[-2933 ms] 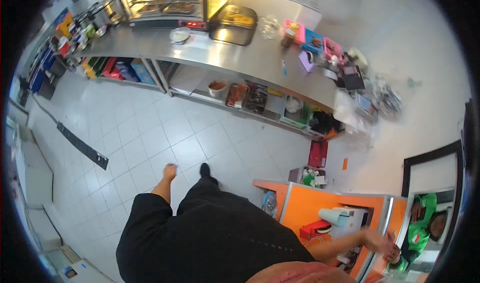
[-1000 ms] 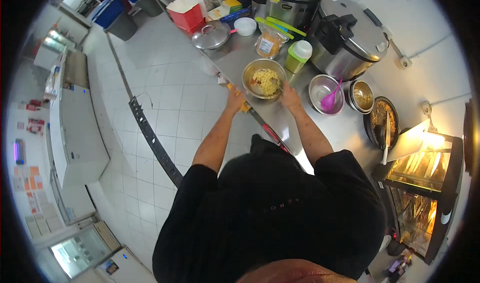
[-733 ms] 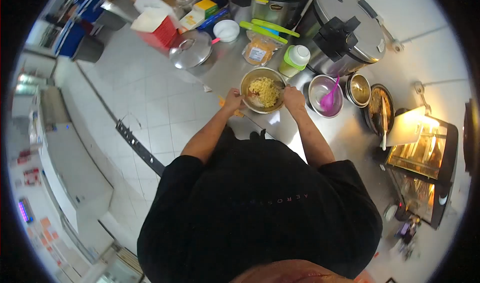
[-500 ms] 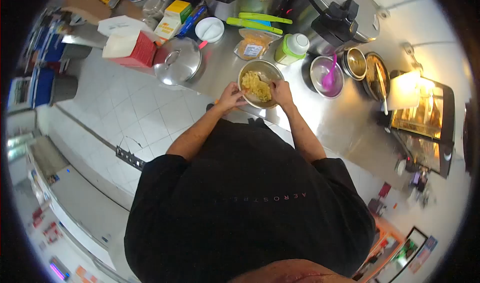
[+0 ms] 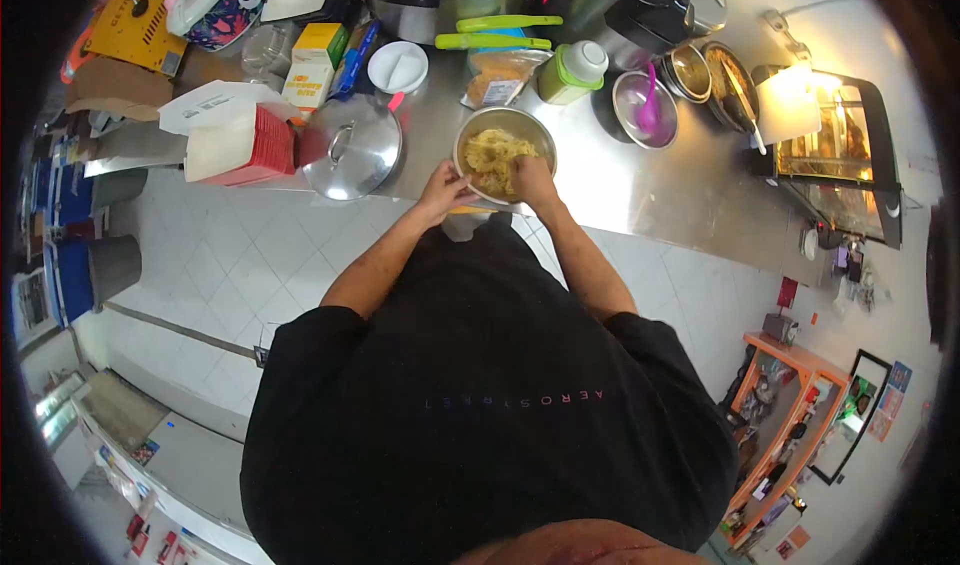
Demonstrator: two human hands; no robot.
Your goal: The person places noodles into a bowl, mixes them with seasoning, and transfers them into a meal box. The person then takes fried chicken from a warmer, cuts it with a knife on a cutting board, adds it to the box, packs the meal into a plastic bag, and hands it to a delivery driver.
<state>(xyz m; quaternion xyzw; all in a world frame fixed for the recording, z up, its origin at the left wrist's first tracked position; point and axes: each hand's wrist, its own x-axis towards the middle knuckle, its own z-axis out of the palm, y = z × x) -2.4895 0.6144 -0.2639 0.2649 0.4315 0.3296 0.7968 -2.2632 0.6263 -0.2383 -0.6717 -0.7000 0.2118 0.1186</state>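
Note:
A steel bowl (image 5: 545, 137) with yellow noodles (image 5: 488, 151) stands at the counter's near edge. At the bowl's left rim my left hand (image 5: 441, 191) is closed, thumb and fingers on the metal. My right hand (image 5: 532, 180) reaches over the right side of the bowl with curled fingers; what they grip is hidden. Behind the bowl lie a labelled packet (image 5: 500, 77) and green tongs (image 5: 499, 32). A green container with a white lid (image 5: 572, 73) stands just to the right of the packet.
Left of the bowl are a lidded pan (image 5: 352, 147), a white bowl (image 5: 398, 67) and stacked red boxes (image 5: 262, 148). To the right stand a bowl with a purple spoon (image 5: 648, 113), a black pan (image 5: 732, 85) and a lit display case (image 5: 835, 155). Large cookers (image 5: 622, 15) line the back.
My view has swung round to the counter. Over the last second my right hand has moved from the bowl's right rim to above the noodles, while my left hand has closed on the left rim.

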